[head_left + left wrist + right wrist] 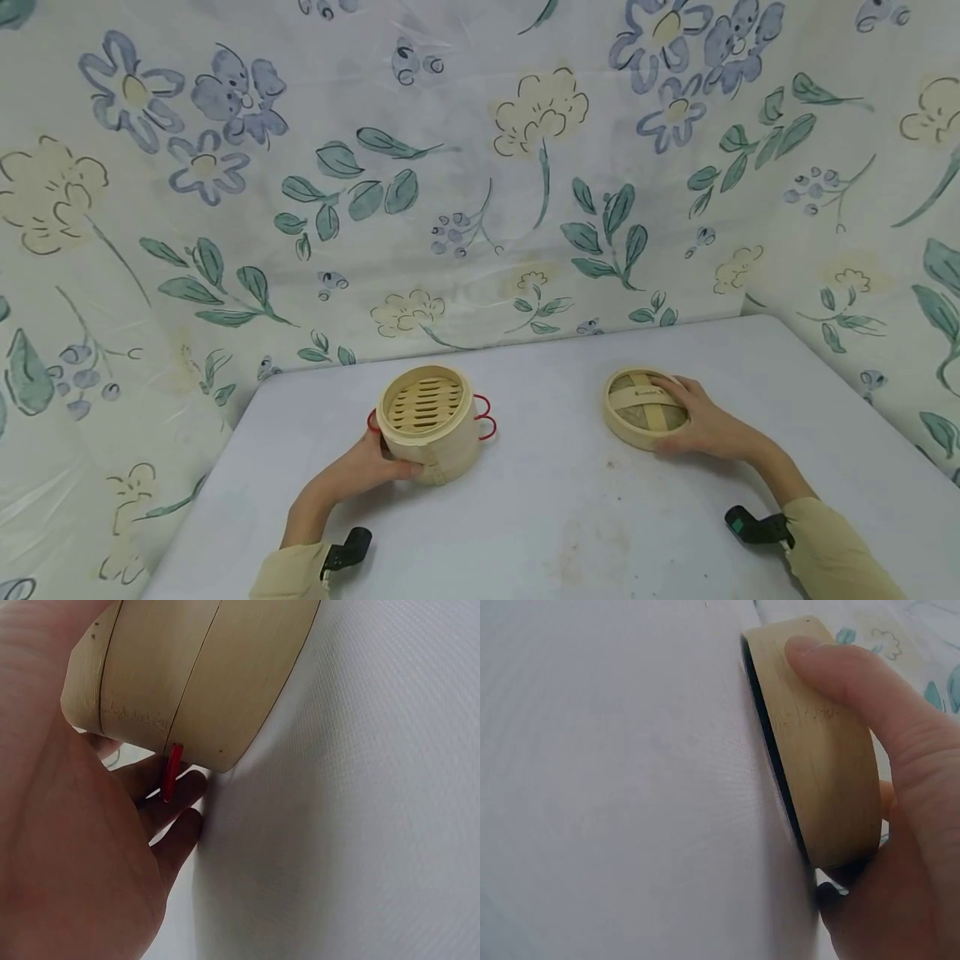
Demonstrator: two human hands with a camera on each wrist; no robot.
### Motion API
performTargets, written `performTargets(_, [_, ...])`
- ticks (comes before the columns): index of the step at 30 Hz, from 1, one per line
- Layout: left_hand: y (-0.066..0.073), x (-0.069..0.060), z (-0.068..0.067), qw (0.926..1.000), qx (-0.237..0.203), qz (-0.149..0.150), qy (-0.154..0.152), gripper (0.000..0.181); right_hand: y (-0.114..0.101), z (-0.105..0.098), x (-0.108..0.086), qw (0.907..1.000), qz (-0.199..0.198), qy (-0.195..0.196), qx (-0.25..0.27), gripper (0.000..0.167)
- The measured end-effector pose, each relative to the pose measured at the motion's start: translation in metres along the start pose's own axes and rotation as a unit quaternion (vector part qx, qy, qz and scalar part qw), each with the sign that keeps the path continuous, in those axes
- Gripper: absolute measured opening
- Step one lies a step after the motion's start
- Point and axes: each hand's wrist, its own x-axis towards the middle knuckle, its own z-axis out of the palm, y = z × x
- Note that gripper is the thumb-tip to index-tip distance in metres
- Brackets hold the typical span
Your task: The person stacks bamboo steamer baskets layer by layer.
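Observation:
A round bamboo steamer (442, 454) with a slatted top and red side loops stands left of the middle of the table. My left hand (367, 467) holds it from its left side, thumb across the near wall. In the left wrist view, a red loop (172, 772) sticks out beside the fingers (180, 832). To the right is the round bamboo lid (636, 398), woven on top with a crossing strap. My right hand (708, 423) grips its right edge; the right wrist view shows the thumb (847, 671) on the lid's side wall (825, 750) and a dark strip under its rim.
Both things are over a white-covered table (540, 517) with faint brownish stains near its middle. A floral curtain (480, 167) stands behind the table and along its sides. Each wrist carries a small black camera (348, 548).

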Motion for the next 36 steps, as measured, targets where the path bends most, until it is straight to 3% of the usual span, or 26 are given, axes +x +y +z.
performTargets(22, [0.001,-0.003,0.000,0.9997,-0.006,-0.022,-0.008,0.107,-0.008,0.001,0.004,0.9987,0.030,0.039,-0.012,0.100])
performTargets(31, [-0.001,-0.002,0.001,1.0000,-0.005,0.004,-0.006,0.105,-0.012,0.002,0.004,0.9982,0.029,0.051,-0.016,0.099])
performTargets(36, [-0.003,-0.001,0.000,1.0000,-0.003,0.001,-0.009,0.104,-0.012,0.002,0.005,0.9979,0.024,0.057,-0.019,0.098])
